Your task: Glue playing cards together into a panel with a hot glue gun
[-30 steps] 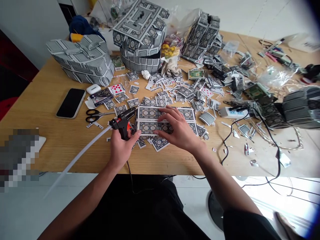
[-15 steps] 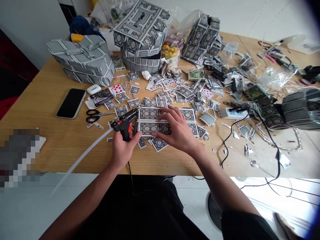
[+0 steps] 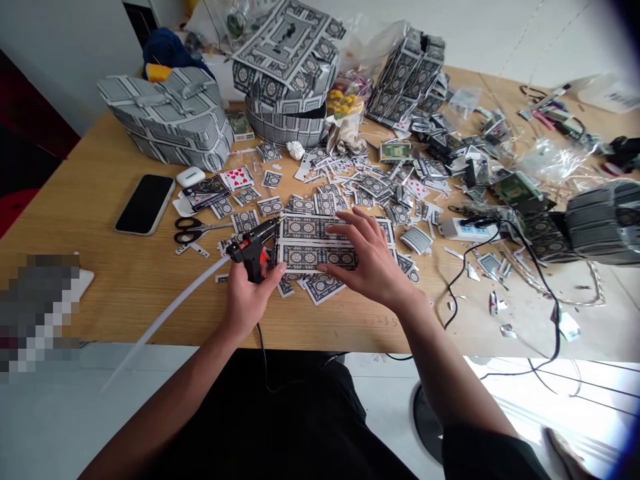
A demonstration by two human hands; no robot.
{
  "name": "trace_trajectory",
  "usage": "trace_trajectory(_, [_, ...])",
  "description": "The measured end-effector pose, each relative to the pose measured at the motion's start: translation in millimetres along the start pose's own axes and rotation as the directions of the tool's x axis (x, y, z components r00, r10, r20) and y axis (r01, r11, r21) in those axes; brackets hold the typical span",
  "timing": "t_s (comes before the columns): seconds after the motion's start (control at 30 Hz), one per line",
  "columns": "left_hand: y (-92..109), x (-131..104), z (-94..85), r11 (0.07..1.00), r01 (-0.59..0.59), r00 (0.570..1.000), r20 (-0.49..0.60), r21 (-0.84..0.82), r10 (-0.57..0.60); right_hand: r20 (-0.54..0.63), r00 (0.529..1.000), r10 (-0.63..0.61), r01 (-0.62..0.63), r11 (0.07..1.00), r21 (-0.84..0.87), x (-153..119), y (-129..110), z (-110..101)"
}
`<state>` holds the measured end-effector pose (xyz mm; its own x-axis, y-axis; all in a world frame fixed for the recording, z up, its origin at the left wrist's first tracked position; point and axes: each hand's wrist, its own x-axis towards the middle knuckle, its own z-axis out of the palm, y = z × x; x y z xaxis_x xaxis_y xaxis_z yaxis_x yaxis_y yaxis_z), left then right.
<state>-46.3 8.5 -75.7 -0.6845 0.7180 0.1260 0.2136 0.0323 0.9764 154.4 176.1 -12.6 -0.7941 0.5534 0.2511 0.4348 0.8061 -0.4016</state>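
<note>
My left hand (image 3: pixel 250 293) is wrapped round the handle of a black hot glue gun (image 3: pixel 253 248) with a red trigger. Its nozzle points at the left edge of a flat panel of patterned playing cards (image 3: pixel 303 257), and my left thumb tip is by that panel's lower left corner. A long white glue stick (image 3: pixel 167 317) trails from the gun's rear. Over the panel's right half lies my right hand (image 3: pixel 367 260), fingers spread; whether its tips press on the cards is hard to tell. Cut card pieces (image 3: pixel 323 287) stick out below the panel.
Black scissors (image 3: pixel 193 230), a phone (image 3: pixel 145 205) and a white earbud case (image 3: pixel 191 176) lie at left. Card-built models (image 3: pixel 167 123) stand behind. Card scraps (image 3: pixel 370 187) cover the middle. At right, a power strip (image 3: pixel 467 229) has a black cable (image 3: pixel 463 257).
My right hand has slid a little to the right across the panel. The left hand still holds the glue gun at the panel's left edge. The whole view has shifted slightly.
</note>
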Motion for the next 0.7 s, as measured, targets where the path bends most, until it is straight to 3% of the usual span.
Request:
trace_trajectory(0.3, [-6, -3, 0.8, 1.0, 0.03, 0.999, -0.035, 0.007, -0.03, 0.012, 0.999, -0.045, 0.045, 0.999, -0.008, 16, -18, 14])
trace_trajectory(0.7, [1, -1, 1.2, 0.999, 0.036, 0.999, -0.012, 0.005, -0.036, -0.028, 0.998, 0.047, -0.047, 0.999, -0.001, -9, 14, -6])
